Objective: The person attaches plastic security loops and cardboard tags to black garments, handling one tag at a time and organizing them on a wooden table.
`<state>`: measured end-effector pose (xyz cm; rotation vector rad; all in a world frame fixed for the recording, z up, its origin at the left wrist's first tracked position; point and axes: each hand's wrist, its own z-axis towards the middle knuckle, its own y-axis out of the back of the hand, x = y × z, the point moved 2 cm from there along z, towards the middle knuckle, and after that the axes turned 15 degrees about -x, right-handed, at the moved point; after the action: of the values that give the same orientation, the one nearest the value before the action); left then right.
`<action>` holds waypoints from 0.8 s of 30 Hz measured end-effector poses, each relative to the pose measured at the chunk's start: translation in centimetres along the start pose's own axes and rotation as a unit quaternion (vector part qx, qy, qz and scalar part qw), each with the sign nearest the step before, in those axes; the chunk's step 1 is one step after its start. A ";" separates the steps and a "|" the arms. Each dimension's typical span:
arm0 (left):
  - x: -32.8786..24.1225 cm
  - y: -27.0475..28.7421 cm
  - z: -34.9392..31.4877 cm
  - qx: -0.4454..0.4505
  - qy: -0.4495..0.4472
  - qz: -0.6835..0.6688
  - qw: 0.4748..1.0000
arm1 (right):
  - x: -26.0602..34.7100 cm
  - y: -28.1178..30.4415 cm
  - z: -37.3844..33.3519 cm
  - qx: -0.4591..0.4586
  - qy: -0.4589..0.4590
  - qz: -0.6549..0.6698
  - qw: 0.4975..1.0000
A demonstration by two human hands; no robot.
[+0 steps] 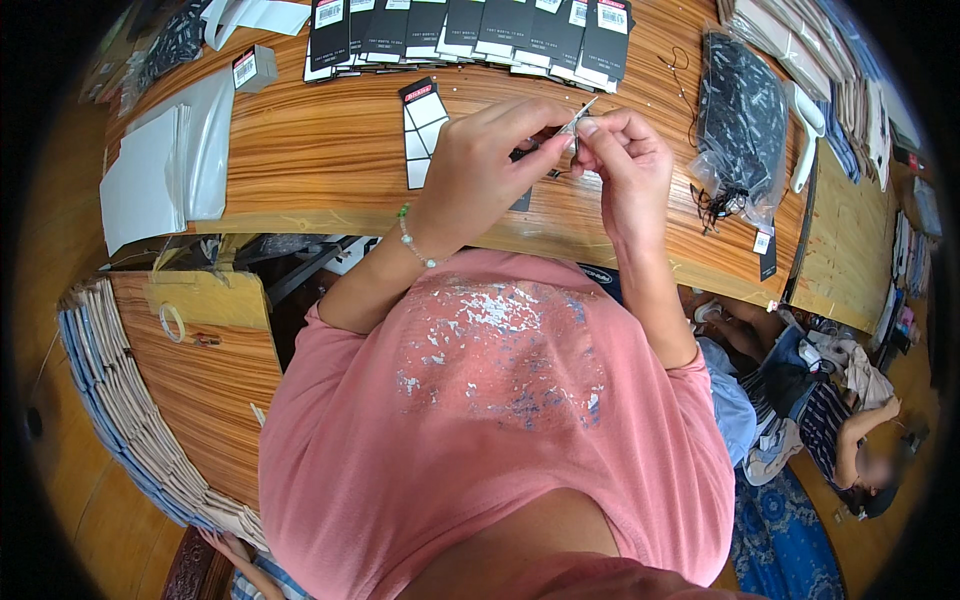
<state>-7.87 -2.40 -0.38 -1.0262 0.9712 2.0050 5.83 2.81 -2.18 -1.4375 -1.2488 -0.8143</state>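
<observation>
My left hand (pixel 500 150), with a beaded bracelet at its wrist, is closed in a pinch. My right hand (pixel 625 150) pinches too, its fingertips meeting the left ones above the table's near part. Between them a thin, pale pointed piece (pixel 584 108) sticks up to the right, too small to name. Something dark shows below the fingers, mostly hidden by my left hand. Next to my left hand lies an upright tag sheet (pixel 424 130), black at the top with white squares below. Part of a dark tag (pixel 521 201) shows under the left wrist.
A row of overlapping black tags (pixel 470 35) lines the table's (pixel 300 170) far side. White sheets (pixel 145 175) and a small grey box (pixel 254 68) lie left. Right are a plastic bag of black cords (pixel 742 120) and a white-handled tool (pixel 803 140). Folded garments (pixel 140 410) lie lower left; another person (pixel 850 440) sits lower right.
</observation>
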 end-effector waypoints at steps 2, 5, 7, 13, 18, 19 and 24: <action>-0.1 0.1 0.1 0.006 -0.045 0.030 0.999 | -0.1 0.1 0.0 0.012 -0.021 0.019 1.000; -0.4 0.3 0.3 0.025 -0.085 0.062 0.994 | 0.0 0.1 0.0 0.017 -0.053 0.036 0.998; -0.3 0.4 0.4 0.032 -0.069 0.056 0.996 | 0.0 0.3 0.1 0.014 -0.022 0.006 1.000; 0.3 0.8 0.4 0.043 0.073 -0.086 0.993 | 0.8 0.2 0.7 -0.004 0.155 -0.058 0.986; 0.1 1.1 0.8 0.067 0.048 -0.101 0.991 | 0.9 1.0 0.5 0.051 0.092 -0.098 0.990; 0.0 1.2 0.8 0.082 0.060 -0.096 0.990 | 0.8 1.0 0.4 0.054 0.098 -0.092 0.989; 0.0 0.9 0.8 0.094 0.046 -0.068 0.992 | 0.4 1.2 0.4 0.049 0.088 -0.092 0.991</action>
<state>-8.89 -2.22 0.25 -1.0590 1.0863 1.7325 7.02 3.43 -2.18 -1.1569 -1.2789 -0.9689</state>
